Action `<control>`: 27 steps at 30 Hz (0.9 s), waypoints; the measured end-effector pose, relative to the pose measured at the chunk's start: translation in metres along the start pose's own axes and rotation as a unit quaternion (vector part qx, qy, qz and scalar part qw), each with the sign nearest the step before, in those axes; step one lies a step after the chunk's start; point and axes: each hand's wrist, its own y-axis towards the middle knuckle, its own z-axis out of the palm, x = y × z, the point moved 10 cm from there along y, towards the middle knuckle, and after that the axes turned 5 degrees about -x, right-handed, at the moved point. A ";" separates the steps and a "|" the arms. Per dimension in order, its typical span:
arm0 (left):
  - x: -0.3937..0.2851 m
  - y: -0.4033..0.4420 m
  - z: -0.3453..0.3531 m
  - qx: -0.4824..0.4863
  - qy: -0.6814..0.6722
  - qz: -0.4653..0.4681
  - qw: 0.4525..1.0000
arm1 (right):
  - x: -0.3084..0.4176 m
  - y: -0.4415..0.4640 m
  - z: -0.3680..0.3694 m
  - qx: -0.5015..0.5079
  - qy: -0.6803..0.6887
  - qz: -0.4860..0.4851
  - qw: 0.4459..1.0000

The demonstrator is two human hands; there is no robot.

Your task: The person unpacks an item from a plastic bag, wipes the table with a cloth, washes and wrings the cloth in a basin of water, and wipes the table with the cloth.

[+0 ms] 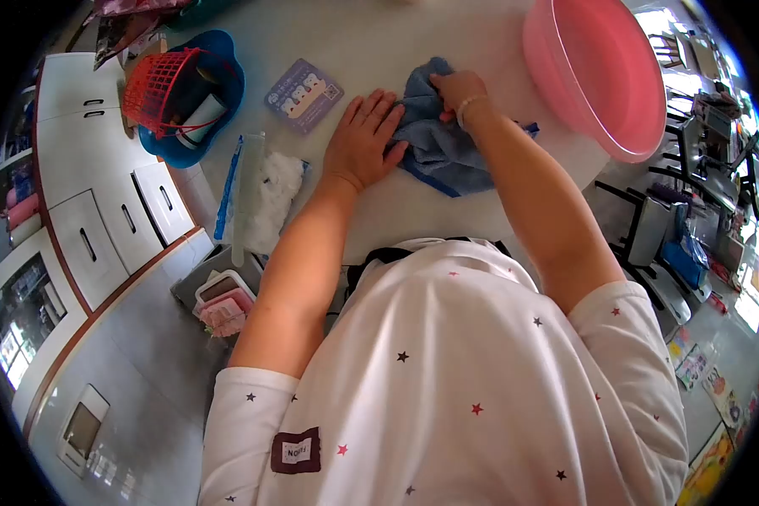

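Note:
A crumpled blue-grey towel [447, 152] lies on the white table [379, 215] in front of me. My right hand [464, 93] is closed on its upper part, with a bracelet at the wrist. Flat on the tabletop, with fingers stretched out, my left hand [365, 139] rests at the towel's left edge; its fingertips and thumb come up to the cloth. Just beyond the left hand is a purple card [304, 95] with white cartoon figures.
A large pink basin [603, 80] stands at the right. At the left are a blue basket [234, 80], a red mesh basket [153, 93] and a clear bag of white fluffy material [274, 198]. White cabinets [97, 169] line the left; chairs [649, 236] stand at right.

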 end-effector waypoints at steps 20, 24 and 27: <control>0.002 -0.002 0.000 0.001 0.014 -0.009 1.000 | -0.019 0.025 -0.001 -0.020 -0.007 -0.043 0.999; 0.003 -0.001 0.000 -0.013 0.009 -0.004 1.000 | -0.012 0.014 -0.006 -0.026 0.049 0.020 0.998; 0.005 0.002 -0.002 -0.018 0.014 -0.004 1.000 | -0.025 0.017 -0.003 -0.012 -0.010 -0.022 1.000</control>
